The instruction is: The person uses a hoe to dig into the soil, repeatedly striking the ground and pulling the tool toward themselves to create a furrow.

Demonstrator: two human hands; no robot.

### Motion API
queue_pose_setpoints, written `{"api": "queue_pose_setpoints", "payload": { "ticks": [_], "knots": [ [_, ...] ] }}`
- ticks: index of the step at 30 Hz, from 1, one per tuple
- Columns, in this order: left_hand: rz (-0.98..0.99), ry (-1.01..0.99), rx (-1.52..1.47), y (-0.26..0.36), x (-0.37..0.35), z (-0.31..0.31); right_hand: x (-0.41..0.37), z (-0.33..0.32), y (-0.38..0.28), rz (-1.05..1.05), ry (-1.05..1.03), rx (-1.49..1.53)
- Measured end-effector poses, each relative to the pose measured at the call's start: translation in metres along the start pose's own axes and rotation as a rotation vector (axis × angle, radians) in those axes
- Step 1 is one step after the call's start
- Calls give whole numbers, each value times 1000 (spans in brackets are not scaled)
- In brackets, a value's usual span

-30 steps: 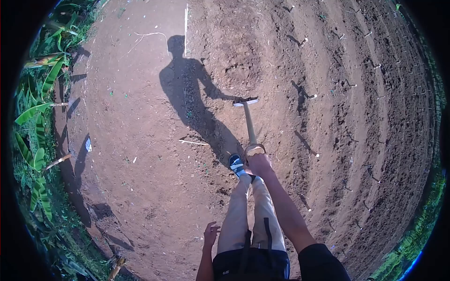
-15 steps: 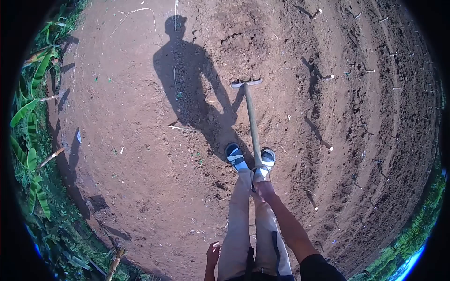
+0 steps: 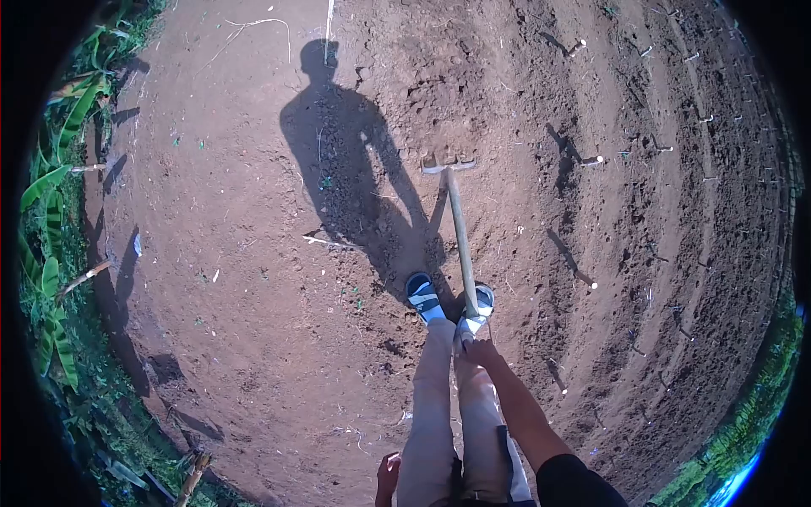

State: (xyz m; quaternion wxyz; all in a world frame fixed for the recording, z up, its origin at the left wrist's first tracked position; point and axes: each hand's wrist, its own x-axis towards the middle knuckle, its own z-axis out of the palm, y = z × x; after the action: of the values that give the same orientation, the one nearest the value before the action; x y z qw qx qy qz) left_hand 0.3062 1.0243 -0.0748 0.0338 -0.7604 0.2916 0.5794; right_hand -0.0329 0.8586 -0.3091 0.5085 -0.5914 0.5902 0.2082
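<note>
My right hand [image 3: 480, 352] is wrapped round the upper end of the long wooden handle of a rake [image 3: 461, 241], in front of my right shin. The handle runs forward past my right foot. Its short metal head [image 3: 449, 166], with a few prongs, rests on the brown soil [image 3: 253, 338]. Low in the view, beside my left thigh, hangs my left hand [image 3: 389, 470]. Its fingers are loosely bent and apart, with nothing seen in them. Part of that hand is cut off by my leg and the lower edge.
Short cut stakes [image 3: 594, 286] stand in rows across the tilled ground on the right. Green broad-leaved plants [image 3: 59, 253] and wooden posts [image 3: 84, 277] line the left edge. A thin stick [image 3: 332, 242] lies ahead of my sandalled feet [image 3: 424, 296]. My shadow falls forward.
The whole view has shifted slightly, so ground, feet and rake appear a little lower. My right hand keeps its hold on the handle. My left hand appears slightly lower.
</note>
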Motion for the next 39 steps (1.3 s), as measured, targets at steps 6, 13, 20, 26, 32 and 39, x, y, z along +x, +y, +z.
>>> {"api": "queue_pose_setpoints", "payload": {
  "ticks": [6,13,20,26,32,39],
  "knots": [
    [18,-23,-144,99,-22,-24,-98,-183,-62,-126,254,-228],
    [45,-132,-302,151,-6,-77,-184,-439,-142,-4,687,-90],
    [77,-28,-446,198,-10,-104,-278,-462,-198,27,565,-115],
    [42,-24,-295,198,-14,-96,-240,-373,-168,-25,664,-156],
    [223,-128,-222,200,65,-93,-252,-369,-160,-192,855,-49],
    [144,11,-246,352,19,-85,-247,-380,-138,-175,925,-95]
  ]
}}
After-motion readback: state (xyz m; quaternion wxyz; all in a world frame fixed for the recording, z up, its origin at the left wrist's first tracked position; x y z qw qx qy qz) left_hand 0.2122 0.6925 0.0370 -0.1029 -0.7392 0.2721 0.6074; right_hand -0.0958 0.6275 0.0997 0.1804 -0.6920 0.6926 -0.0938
